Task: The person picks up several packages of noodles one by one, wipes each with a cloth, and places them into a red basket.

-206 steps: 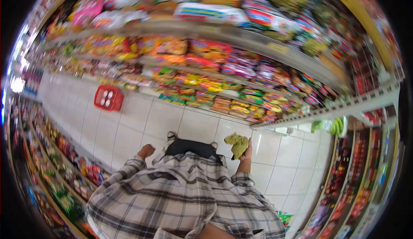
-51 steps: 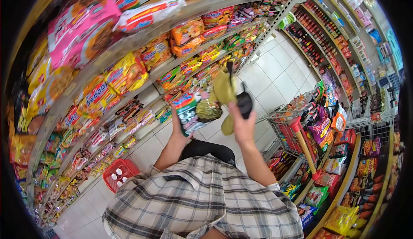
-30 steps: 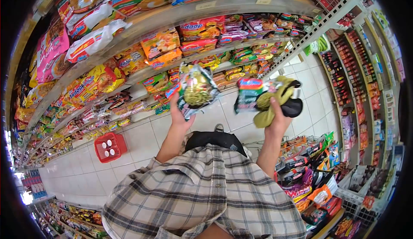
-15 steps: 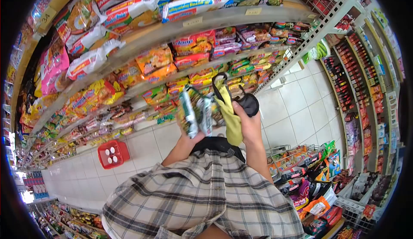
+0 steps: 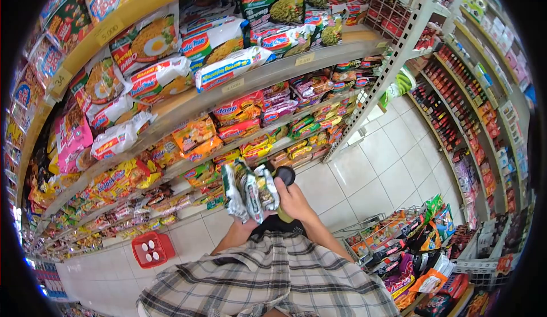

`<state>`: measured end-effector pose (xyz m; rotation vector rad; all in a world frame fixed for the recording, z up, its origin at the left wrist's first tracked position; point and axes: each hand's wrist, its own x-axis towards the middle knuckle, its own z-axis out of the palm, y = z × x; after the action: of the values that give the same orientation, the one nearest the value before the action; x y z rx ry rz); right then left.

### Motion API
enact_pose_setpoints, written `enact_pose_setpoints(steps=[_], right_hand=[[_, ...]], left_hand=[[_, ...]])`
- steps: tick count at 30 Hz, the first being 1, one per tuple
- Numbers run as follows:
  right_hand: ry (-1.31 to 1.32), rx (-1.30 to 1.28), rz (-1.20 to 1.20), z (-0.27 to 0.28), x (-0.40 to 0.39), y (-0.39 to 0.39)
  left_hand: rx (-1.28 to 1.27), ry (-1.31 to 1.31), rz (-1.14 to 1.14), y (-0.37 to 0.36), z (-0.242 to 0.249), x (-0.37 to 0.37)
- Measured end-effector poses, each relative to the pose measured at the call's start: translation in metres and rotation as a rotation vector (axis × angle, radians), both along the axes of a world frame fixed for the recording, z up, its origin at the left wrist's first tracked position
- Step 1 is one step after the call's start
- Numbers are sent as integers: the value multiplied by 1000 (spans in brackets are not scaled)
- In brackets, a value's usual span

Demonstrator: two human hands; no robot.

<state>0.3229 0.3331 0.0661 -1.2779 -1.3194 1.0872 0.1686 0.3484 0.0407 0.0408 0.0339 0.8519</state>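
Observation:
Several green and silver noodle packets (image 5: 248, 189) stand side by side in front of the plaid shirt. My left hand (image 5: 246, 226) is closed round their lower ends. Right beside them, my right hand (image 5: 293, 200) grips a yellow-green cloth pouch (image 5: 283, 215), most of it hidden behind the fingers and the packets. A round black piece (image 5: 285, 175) sticks out above the fingers of that hand. The packets and the right hand touch or nearly touch.
Curved shelves (image 5: 262, 69) of noodle packets rise ahead and to the left. A red basket (image 5: 154, 250) with white-topped items stands on the tiled floor (image 5: 370, 160). At the lower right is a wire rack (image 5: 364, 234) of snack bags; more shelves line the right.
My right hand has moved down and left with the pouch, up against the packets. The packets have shifted slightly lower. The view has tilted, showing more of the upper shelf.

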Motion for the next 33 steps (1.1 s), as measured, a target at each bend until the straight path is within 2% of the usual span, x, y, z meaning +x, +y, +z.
enact_pose_setpoints(steps=[2,4,5,8,11,13,15,16,17,18,19,20,21,22,25,28,29,32,33], right_hand=[[-84,53,-6,-1,4,-4],[-139,161,-63,-10,7,-3],[-268,164,-92,-13,9,-5],[-626,156,9,6,26,-8],[-893,151,62,4,55,-5],[-1068,197,40,32,77,-7],[-472,-53,29,57,106,-5],[-174,-171,26,62,118,-4],[49,-149,22,54,127,-5],[-27,-141,8,58,129,-2],[-100,-135,-3,63,130,-1],[-174,-128,-15,66,132,2],[-177,-247,32,61,137,9],[-129,-254,44,58,140,16],[51,-304,98,63,143,31],[267,-182,99,55,141,46],[274,-261,149,57,144,50],[-2,-317,231,52,146,62],[-24,-233,272,54,145,63]], left_hand=[[-158,98,49,0,-10,4],[-120,-107,-20,-2,-9,7],[-183,-52,-36,-1,-18,8],[-37,230,-123,1,-9,17],[-71,235,-166,1,-6,36],[-94,237,-194,1,-5,47],[-142,165,-200,5,-12,56],[-16,435,-154,6,-18,60],[26,314,-80,8,-25,62],[68,193,-6,12,-26,63],[4,466,70,19,-27,59],[103,497,72,25,-29,59],[115,582,100,34,-29,60],[127,668,129,41,-28,61],[162,685,191,44,-11,62],[38,625,241,37,18,63],[86,576,235,40,4,59],[112,661,281,39,8,56],[112,570,241,38,22,57]])
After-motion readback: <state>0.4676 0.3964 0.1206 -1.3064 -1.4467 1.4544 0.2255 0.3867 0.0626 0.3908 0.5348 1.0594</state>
